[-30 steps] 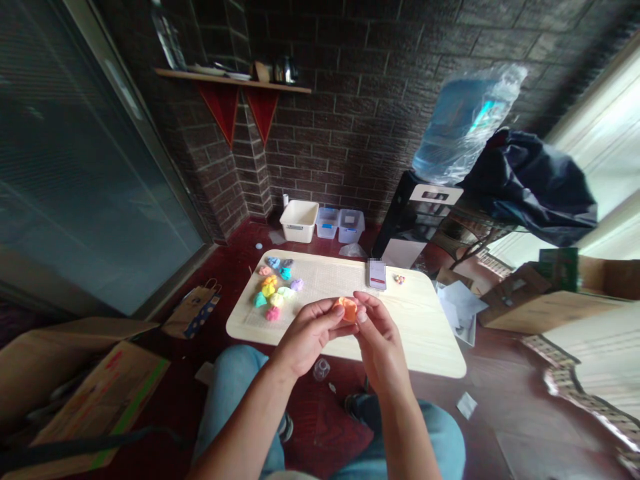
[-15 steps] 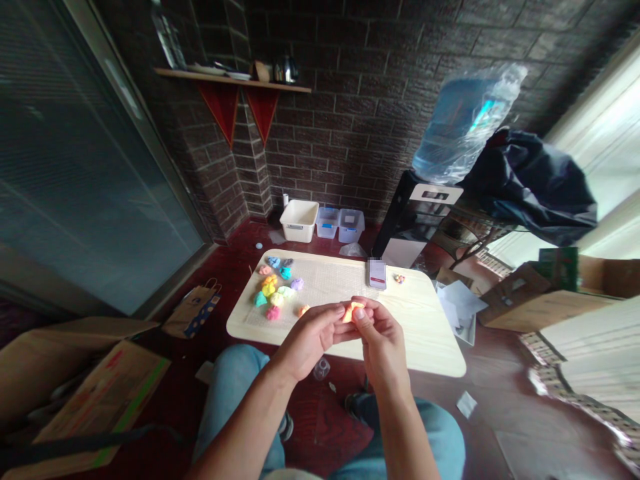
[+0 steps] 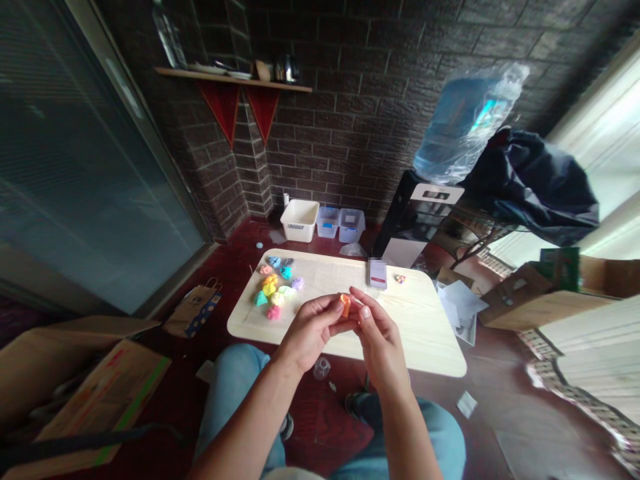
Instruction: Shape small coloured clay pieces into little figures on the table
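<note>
A small lump of orange modelling clay (image 3: 345, 306) is pinched between the thumb and fingers of my left hand (image 3: 311, 330), above the near edge of the table. My right hand (image 3: 383, 337) is just to its right, thumb and forefinger apart. Whether its hidden fingers touch the clay behind, I cannot tell. Several coloured clay lumps lie in a cluster at the table's left, among them a pink lump (image 3: 273, 312), a green lump (image 3: 261, 298) and a purple lump (image 3: 297, 284).
The pale table (image 3: 425, 347) has a phone (image 3: 377, 274) and a small multicoloured cluster (image 3: 400, 279) near its far edge. Beyond stand a white bin (image 3: 300, 221), clear plastic boxes (image 3: 351, 227) and a water dispenser (image 3: 420, 220). Cardboard boxes flank the table.
The orange clay has shifted slightly left and up, more into my left fingers. My right thumb has come off it, and the right forefinger has straightened.
</note>
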`<state>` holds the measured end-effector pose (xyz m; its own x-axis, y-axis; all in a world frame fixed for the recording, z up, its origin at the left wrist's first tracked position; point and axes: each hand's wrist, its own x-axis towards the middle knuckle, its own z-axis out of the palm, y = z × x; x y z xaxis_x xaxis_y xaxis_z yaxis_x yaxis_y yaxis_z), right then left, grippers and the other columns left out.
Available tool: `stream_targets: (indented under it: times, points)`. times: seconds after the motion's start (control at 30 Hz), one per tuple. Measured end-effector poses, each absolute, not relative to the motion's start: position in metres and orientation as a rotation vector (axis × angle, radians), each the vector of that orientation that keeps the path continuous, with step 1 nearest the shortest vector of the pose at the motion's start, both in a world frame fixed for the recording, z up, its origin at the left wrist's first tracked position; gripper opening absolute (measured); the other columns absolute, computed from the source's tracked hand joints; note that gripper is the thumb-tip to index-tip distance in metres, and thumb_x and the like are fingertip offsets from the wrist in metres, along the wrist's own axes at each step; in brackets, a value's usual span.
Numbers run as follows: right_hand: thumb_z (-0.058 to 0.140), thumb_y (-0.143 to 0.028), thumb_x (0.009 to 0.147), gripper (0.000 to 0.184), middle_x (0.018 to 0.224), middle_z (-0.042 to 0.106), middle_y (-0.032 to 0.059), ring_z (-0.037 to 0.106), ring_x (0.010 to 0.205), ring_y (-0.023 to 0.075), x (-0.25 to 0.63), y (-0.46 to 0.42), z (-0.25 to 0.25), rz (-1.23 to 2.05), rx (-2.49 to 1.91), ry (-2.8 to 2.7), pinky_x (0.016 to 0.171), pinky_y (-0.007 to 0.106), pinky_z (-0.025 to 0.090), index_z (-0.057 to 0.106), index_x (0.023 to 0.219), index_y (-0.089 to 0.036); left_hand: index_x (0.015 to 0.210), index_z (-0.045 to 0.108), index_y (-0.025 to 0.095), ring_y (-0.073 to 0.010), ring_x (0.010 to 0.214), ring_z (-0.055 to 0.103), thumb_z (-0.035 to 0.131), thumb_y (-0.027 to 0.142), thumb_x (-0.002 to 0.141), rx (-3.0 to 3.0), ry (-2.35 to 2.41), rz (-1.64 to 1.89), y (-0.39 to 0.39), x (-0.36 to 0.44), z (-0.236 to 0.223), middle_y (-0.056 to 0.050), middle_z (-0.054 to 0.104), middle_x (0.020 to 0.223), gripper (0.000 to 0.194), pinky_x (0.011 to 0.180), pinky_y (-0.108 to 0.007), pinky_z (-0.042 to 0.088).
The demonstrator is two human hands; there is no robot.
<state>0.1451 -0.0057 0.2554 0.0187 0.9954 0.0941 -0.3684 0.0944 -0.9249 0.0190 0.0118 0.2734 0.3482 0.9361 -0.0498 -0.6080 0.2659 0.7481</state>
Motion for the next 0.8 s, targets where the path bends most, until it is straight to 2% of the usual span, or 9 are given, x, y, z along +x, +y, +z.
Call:
stream_targets:
  times: [0.13, 0.27, 0.43, 0.6, 0.8]
  points:
    - [0.062, -0.037, 0.087, 0.03, 0.121, 0.067, 0.0044, 0.059, 0.116, 0.0237, 0.1474, -0.0064, 0.2589, 1.194, -0.906, -1.076, 0.105, 0.045, 0.041, 0.066, 0.116, -0.031, 0.096, 0.073, 0.013, -0.0184, 0.087, 0.068, 0.069, 0.028, 0.08, 0.725, 0.605, 1.114, 0.0144, 0.0183, 0.2692, -0.009, 0.073, 0.091, 0.022, 0.083, -0.032, 0.053]
    - [0.062, -0.034, 0.087, 0.024, 0.12, 0.067, 0.0045, 0.058, 0.117, 0.0242, 0.1484, -0.0035, 0.2546, 0.972, -1.038, -1.234, 0.105, 0.047, 0.041, 0.07, 0.109, -0.03, 0.1, 0.073, 0.013, -0.0199, 0.096, 0.066, 0.069, 0.025, 0.08, 0.738, 0.563, 1.087, 0.0154, 0.0196, 0.2677, -0.01, 0.072, 0.101, 0.024, 0.091, -0.035, 0.05]
    - [0.06, -0.027, 0.088, 0.019, 0.122, 0.064, 0.0061, 0.055, 0.119, 0.024, 0.1466, -0.0026, 0.2524, 0.728, -1.051, -1.34, 0.102, 0.046, 0.043, 0.072, 0.103, -0.029, 0.102, 0.073, 0.013, -0.0185, 0.101, 0.065, 0.066, 0.019, 0.08, 0.627, 0.572, 1.096, 0.0163, 0.0193, 0.2677, -0.011, 0.072, 0.107, 0.024, 0.093, -0.03, 0.048]
    - [0.062, -0.025, 0.087, 0.017, 0.126, 0.06, 0.0068, 0.053, 0.12, 0.0243, 0.1459, -0.0068, 0.2575, 0.644, -1.082, -1.393, 0.102, 0.045, 0.042, 0.073, 0.099, -0.028, 0.101, 0.073, 0.012, -0.021, 0.106, 0.064, 0.065, 0.025, 0.082, 0.598, 0.586, 1.115, 0.0165, 0.0187, 0.2693, -0.013, 0.072, 0.107, 0.024, 0.095, -0.031, 0.047]
    - [0.064, -0.023, 0.085, 0.011, 0.122, 0.061, 0.0072, 0.054, 0.118, 0.0236, 0.147, -0.0043, 0.2553, 0.596, -1.098, -1.384, 0.102, 0.045, 0.041, 0.072, 0.092, -0.025, 0.102, 0.073, 0.015, -0.0201, 0.103, 0.065, 0.068, 0.02, 0.08, 0.679, 0.568, 1.097, 0.0127, 0.0217, 0.2709, -0.011, 0.073, 0.106, 0.024, 0.097, -0.032, 0.045]
